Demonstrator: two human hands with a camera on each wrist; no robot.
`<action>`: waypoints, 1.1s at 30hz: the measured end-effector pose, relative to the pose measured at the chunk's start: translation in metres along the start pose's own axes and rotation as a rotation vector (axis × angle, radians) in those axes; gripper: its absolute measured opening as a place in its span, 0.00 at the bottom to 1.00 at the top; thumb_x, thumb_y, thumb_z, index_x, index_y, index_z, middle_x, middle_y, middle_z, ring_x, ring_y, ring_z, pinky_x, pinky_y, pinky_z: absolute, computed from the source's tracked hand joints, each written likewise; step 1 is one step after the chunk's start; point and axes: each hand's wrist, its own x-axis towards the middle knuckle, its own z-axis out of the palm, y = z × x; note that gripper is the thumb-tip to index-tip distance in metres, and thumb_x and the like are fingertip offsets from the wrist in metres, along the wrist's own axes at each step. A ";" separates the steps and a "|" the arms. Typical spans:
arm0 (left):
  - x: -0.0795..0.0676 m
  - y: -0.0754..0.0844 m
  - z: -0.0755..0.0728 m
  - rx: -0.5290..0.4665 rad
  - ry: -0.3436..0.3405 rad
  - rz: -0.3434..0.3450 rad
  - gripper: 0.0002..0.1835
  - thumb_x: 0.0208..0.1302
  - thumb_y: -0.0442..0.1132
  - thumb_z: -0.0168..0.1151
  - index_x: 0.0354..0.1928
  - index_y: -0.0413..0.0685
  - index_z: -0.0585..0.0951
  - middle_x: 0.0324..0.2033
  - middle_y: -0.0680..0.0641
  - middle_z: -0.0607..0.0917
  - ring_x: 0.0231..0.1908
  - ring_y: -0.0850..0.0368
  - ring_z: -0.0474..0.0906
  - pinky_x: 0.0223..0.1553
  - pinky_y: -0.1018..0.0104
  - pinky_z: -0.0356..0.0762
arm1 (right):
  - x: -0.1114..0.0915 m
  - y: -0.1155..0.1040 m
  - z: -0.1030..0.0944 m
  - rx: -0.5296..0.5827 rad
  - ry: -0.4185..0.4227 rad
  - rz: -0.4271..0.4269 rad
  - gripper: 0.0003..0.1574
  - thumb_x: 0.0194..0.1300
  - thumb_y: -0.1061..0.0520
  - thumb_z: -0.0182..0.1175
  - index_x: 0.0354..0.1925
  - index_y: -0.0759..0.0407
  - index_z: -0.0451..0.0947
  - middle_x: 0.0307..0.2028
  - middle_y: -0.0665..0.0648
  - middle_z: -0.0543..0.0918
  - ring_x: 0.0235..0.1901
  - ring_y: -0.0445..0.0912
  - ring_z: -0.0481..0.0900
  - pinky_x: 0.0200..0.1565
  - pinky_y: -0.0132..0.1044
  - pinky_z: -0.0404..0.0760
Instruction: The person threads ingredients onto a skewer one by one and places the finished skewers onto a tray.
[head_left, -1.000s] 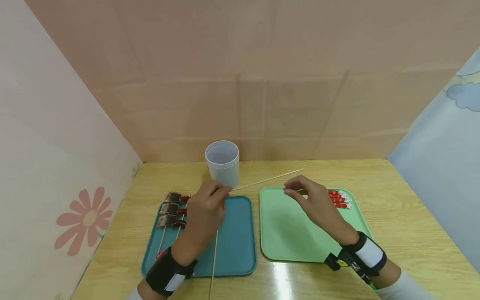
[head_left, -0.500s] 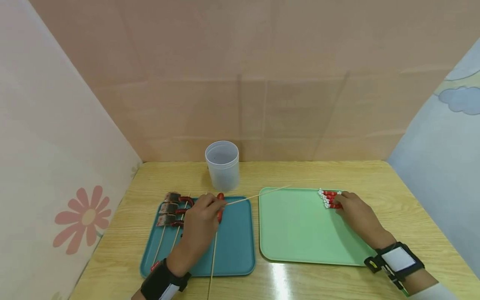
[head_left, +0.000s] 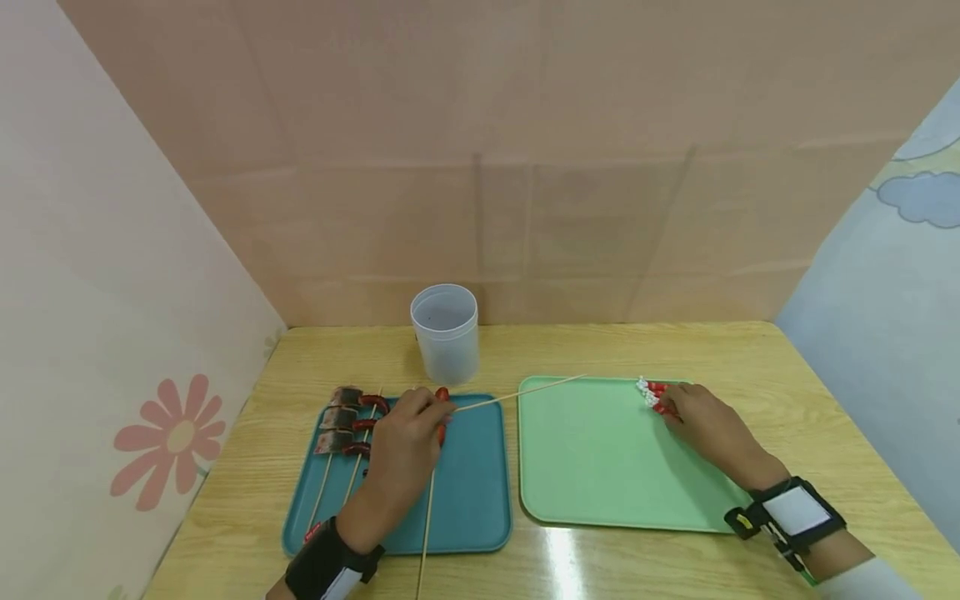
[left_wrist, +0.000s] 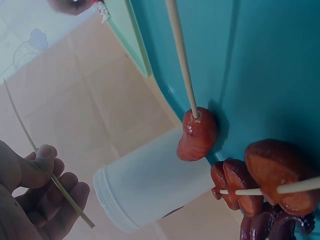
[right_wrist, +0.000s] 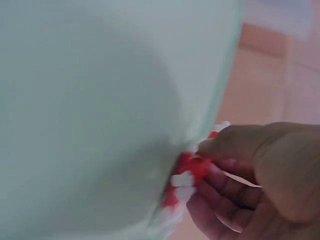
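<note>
My left hand pinches a thin bare wooden skewer above the blue tray; in the left wrist view the thumb and fingers close round this skewer. Beneath that hand lies a red sausage on the end of another skewer. At the far right of the green tray, my right hand has thumb and fingers on a small group of red sticks with white knobbed ends. The right wrist view shows a red stick with white ends pinched there, slightly blurred.
On the blue tray's left lie skewers with grey fish-like pieces and dark red curled pieces. A translucent white tub stands behind that tray. One skewer overhangs the tray's front edge.
My right hand has moved right, from near the skewer's far end to the red sticks, and closed its fingers there. The left hand has lowered the skewer a little.
</note>
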 end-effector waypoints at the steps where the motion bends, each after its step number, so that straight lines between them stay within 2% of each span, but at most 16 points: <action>1: 0.000 0.000 0.000 -0.002 0.003 0.003 0.10 0.48 0.24 0.70 0.30 0.46 0.88 0.26 0.50 0.77 0.28 0.58 0.76 0.20 0.68 0.77 | 0.003 -0.004 -0.002 0.062 -0.011 0.023 0.10 0.54 0.64 0.68 0.35 0.63 0.77 0.27 0.51 0.75 0.28 0.43 0.70 0.27 0.37 0.72; 3: 0.000 0.000 0.001 -0.007 0.008 0.008 0.10 0.47 0.23 0.70 0.30 0.46 0.88 0.26 0.50 0.77 0.28 0.58 0.76 0.19 0.68 0.76 | 0.008 -0.015 -0.009 0.242 -0.035 0.068 0.10 0.60 0.61 0.65 0.40 0.64 0.78 0.30 0.53 0.79 0.29 0.41 0.74 0.29 0.35 0.76; 6: 0.000 0.000 0.003 -0.018 0.013 0.020 0.11 0.47 0.22 0.70 0.29 0.45 0.88 0.25 0.50 0.77 0.27 0.57 0.77 0.19 0.68 0.77 | 0.017 -0.036 -0.021 0.637 -0.076 0.095 0.14 0.67 0.58 0.59 0.47 0.67 0.76 0.38 0.61 0.82 0.34 0.44 0.81 0.37 0.36 0.83; 9: 0.000 0.002 0.005 -0.027 0.009 0.035 0.10 0.48 0.22 0.69 0.28 0.45 0.88 0.25 0.50 0.76 0.27 0.57 0.77 0.21 0.68 0.78 | 0.022 -0.059 -0.035 0.981 -0.123 0.093 0.19 0.71 0.57 0.54 0.52 0.71 0.72 0.44 0.66 0.81 0.41 0.47 0.84 0.46 0.39 0.83; 10: -0.001 0.002 0.005 -0.028 0.006 0.038 0.10 0.49 0.22 0.69 0.28 0.45 0.88 0.25 0.50 0.76 0.28 0.57 0.77 0.21 0.67 0.79 | 0.024 -0.066 -0.040 1.068 -0.136 0.088 0.20 0.71 0.58 0.53 0.53 0.73 0.70 0.46 0.66 0.80 0.43 0.48 0.84 0.47 0.41 0.82; 13: -0.002 0.003 0.007 -0.030 0.000 0.039 0.09 0.50 0.23 0.68 0.28 0.45 0.88 0.25 0.50 0.76 0.28 0.57 0.77 0.22 0.66 0.80 | 0.026 -0.084 -0.053 1.212 -0.159 0.099 0.21 0.73 0.59 0.51 0.55 0.74 0.68 0.47 0.60 0.81 0.45 0.46 0.83 0.50 0.40 0.81; 18: -0.003 0.004 0.008 -0.036 0.003 0.039 0.10 0.48 0.22 0.69 0.28 0.45 0.88 0.25 0.50 0.76 0.29 0.56 0.77 0.22 0.66 0.80 | 0.026 -0.102 -0.063 1.327 -0.158 0.127 0.20 0.73 0.60 0.51 0.55 0.75 0.67 0.46 0.53 0.81 0.46 0.44 0.82 0.52 0.38 0.79; 25: -0.002 0.004 0.007 -0.042 0.019 0.048 0.11 0.47 0.21 0.69 0.29 0.44 0.88 0.26 0.49 0.77 0.29 0.56 0.77 0.22 0.66 0.79 | 0.026 -0.107 -0.066 1.252 -0.083 0.110 0.18 0.72 0.60 0.52 0.53 0.72 0.69 0.44 0.52 0.82 0.44 0.43 0.83 0.50 0.34 0.80; 33: -0.003 0.004 0.009 -0.047 0.003 0.051 0.13 0.47 0.20 0.69 0.30 0.44 0.88 0.27 0.49 0.78 0.30 0.56 0.78 0.23 0.67 0.80 | 0.024 -0.108 -0.066 1.271 -0.071 0.110 0.17 0.72 0.61 0.51 0.53 0.73 0.68 0.43 0.52 0.82 0.43 0.41 0.83 0.49 0.32 0.80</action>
